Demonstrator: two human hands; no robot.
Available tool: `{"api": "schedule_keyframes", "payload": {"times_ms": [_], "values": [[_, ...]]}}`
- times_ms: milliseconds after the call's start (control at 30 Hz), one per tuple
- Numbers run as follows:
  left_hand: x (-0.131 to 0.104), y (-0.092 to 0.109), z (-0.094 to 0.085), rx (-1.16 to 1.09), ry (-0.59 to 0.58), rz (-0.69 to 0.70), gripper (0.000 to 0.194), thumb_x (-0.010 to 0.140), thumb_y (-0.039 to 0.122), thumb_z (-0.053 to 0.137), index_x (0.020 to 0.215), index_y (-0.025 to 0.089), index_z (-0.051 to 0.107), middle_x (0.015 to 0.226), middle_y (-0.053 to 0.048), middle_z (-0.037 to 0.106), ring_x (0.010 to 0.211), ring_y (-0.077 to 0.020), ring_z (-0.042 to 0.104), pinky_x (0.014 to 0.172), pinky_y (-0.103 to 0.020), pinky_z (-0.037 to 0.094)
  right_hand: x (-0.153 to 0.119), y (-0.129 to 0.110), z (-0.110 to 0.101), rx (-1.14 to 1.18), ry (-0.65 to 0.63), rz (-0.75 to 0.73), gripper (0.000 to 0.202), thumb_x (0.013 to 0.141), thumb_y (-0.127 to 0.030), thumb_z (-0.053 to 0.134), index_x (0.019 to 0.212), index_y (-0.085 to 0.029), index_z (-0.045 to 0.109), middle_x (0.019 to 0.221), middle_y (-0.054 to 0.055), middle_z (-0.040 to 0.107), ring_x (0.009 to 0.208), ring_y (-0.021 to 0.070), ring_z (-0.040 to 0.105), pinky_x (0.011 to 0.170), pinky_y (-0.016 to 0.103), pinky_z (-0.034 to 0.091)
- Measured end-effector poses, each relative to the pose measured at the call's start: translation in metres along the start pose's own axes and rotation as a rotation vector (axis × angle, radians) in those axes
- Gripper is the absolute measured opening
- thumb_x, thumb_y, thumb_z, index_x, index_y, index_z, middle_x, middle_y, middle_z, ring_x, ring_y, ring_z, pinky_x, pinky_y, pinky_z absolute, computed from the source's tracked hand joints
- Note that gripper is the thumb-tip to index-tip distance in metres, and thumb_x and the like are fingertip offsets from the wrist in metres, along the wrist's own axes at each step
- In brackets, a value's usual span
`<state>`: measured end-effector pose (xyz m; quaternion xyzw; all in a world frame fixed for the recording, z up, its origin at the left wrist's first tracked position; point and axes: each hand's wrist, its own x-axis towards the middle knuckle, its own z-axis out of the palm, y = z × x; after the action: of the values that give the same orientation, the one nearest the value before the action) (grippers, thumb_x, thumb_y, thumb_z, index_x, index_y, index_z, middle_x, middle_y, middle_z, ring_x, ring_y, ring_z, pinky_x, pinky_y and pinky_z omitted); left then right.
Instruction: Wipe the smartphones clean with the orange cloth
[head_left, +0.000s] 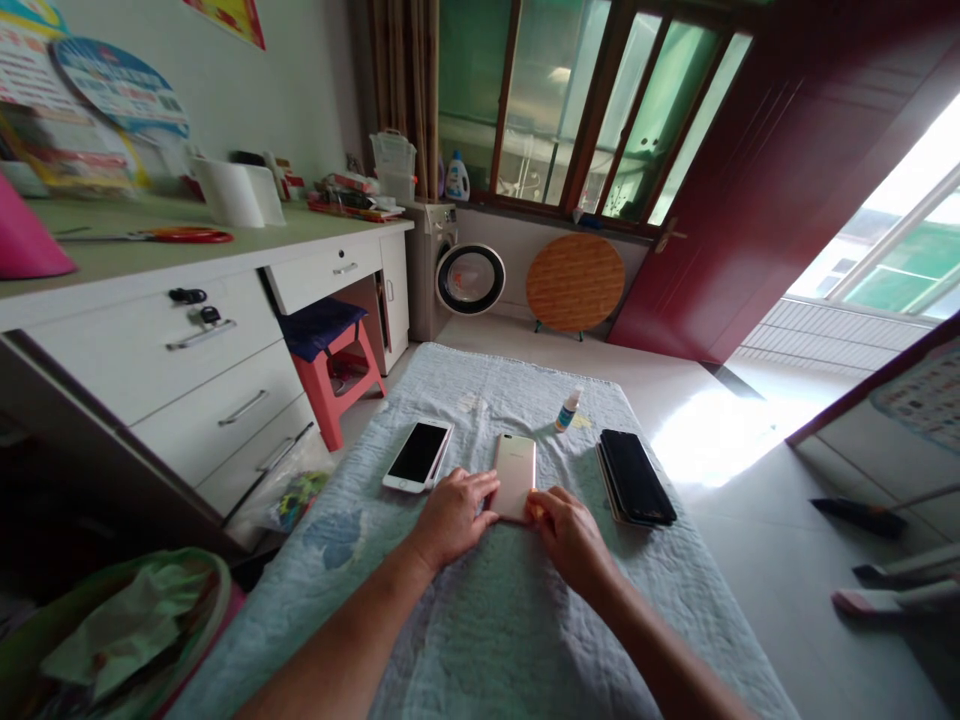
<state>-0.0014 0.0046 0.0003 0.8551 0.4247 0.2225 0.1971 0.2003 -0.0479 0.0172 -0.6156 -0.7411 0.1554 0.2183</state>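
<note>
A rose-gold smartphone (515, 465) lies face down on the cloth-covered table, its back showing. My left hand (454, 515) steadies it from the left, fingers at its side and thumb near the lower corner. At the phone's lower right edge my right hand (561, 525) is closed in a pinch on a small orange-yellow piece, mostly hidden by the fingers. Left of these, a white phone (418, 455) rests screen up on another thin item. To the right lies a black phone (637, 478) atop another device. A small spray bottle (568, 411) stands beyond my right hand.
A pale quilted cloth (480, 380) covers the table. Along the left stand a white desk (217, 380), a red stool (337, 385) and a waste bin (221, 590). Behind are a washing machine (431, 270) with its door ajar and a round wooden tabletop (576, 283).
</note>
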Motion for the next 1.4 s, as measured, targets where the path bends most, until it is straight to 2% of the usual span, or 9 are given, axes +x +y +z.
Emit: {"api": "schedule_keyframes", "payload": {"times_ms": [133, 300, 533, 667, 767, 900, 1233, 1400], "values": [[0.0, 0.0, 0.001, -0.002, 0.007, 0.004, 0.038, 0.079, 0.022, 0.07, 0.116, 0.023, 0.065, 0.126, -0.003, 0.064, 0.102, -0.0235, 0.057, 0.092, -0.036, 0.047, -0.012, -0.005, 0.0, 0.035, -0.009, -0.015, 0.021, 0.085, -0.009, 0.045, 0.084, -0.019, 0.064, 0.081, 0.002, 0.057, 0.076, 0.0148, 0.053, 0.069, 0.023, 0.037], [0.0, -0.002, 0.002, -0.006, 0.021, 0.015, 0.038, 0.078, 0.022, 0.072, 0.115, 0.022, 0.065, 0.125, -0.003, 0.065, 0.101, -0.0233, 0.057, 0.091, -0.036, 0.047, -0.02, -0.006, 0.0, 0.056, -0.021, -0.049, 0.022, 0.081, -0.004, 0.046, 0.08, -0.018, 0.063, 0.083, 0.003, 0.056, 0.078, 0.0144, 0.053, 0.07, 0.023, 0.038], [0.0, -0.001, 0.001, -0.009, 0.02, 0.012, 0.038, 0.077, 0.022, 0.072, 0.115, 0.021, 0.065, 0.125, -0.003, 0.065, 0.101, -0.0236, 0.057, 0.092, -0.036, 0.047, -0.023, -0.002, -0.011, 0.169, -0.134, -0.229, 0.031, 0.083, -0.003, 0.045, 0.091, -0.021, 0.067, 0.091, 0.002, 0.056, 0.083, 0.0121, 0.055, 0.075, 0.022, 0.041], [0.0, -0.001, 0.0, -0.007, 0.024, 0.01, 0.037, 0.079, 0.021, 0.068, 0.116, 0.02, 0.066, 0.126, -0.002, 0.065, 0.1, -0.0231, 0.057, 0.093, -0.035, 0.047, -0.018, 0.004, -0.008, 0.162, -0.122, -0.202, 0.029, 0.084, -0.006, 0.046, 0.096, -0.022, 0.067, 0.097, 0.004, 0.054, 0.079, 0.0112, 0.055, 0.072, 0.021, 0.042], [0.002, -0.002, 0.002, -0.009, 0.039, 0.01, 0.031, 0.086, 0.017, 0.057, 0.115, 0.022, 0.067, 0.127, 0.0, 0.064, 0.1, -0.0213, 0.058, 0.094, -0.034, 0.047, -0.013, 0.004, -0.004, 0.129, -0.112, -0.192, 0.022, 0.085, -0.006, 0.047, 0.088, -0.02, 0.063, 0.091, 0.003, 0.054, 0.077, 0.0114, 0.053, 0.07, 0.021, 0.041], [0.003, -0.005, 0.006, -0.011, 0.047, 0.014, 0.035, 0.09, 0.011, 0.045, 0.114, 0.024, 0.069, 0.126, 0.001, 0.065, 0.097, -0.0195, 0.059, 0.092, -0.032, 0.048, -0.006, -0.004, -0.002, 0.078, -0.098, -0.213, 0.02, 0.085, -0.004, 0.045, 0.08, -0.018, 0.059, 0.085, 0.002, 0.054, 0.076, 0.0122, 0.051, 0.07, 0.021, 0.039], [0.004, -0.003, 0.002, -0.035, -0.013, -0.039, 0.041, 0.089, 0.009, 0.042, 0.117, 0.024, 0.068, 0.126, 0.001, 0.065, 0.101, -0.0196, 0.058, 0.095, -0.032, 0.047, 0.015, -0.032, 0.023, -0.114, -0.074, -0.25, 0.015, 0.087, -0.01, 0.049, 0.085, -0.019, 0.062, 0.085, 0.002, 0.059, 0.072, 0.0121, 0.049, 0.065, 0.022, 0.033], [0.003, -0.003, 0.0, -0.051, -0.027, -0.049, 0.043, 0.087, 0.011, 0.044, 0.123, 0.024, 0.064, 0.129, 0.001, 0.063, 0.104, -0.0191, 0.058, 0.098, -0.031, 0.045, 0.02, -0.04, 0.027, -0.103, -0.068, -0.23, 0.013, 0.086, -0.01, 0.05, 0.086, -0.019, 0.061, 0.089, 0.003, 0.06, 0.074, 0.0122, 0.05, 0.065, 0.022, 0.032]]}}
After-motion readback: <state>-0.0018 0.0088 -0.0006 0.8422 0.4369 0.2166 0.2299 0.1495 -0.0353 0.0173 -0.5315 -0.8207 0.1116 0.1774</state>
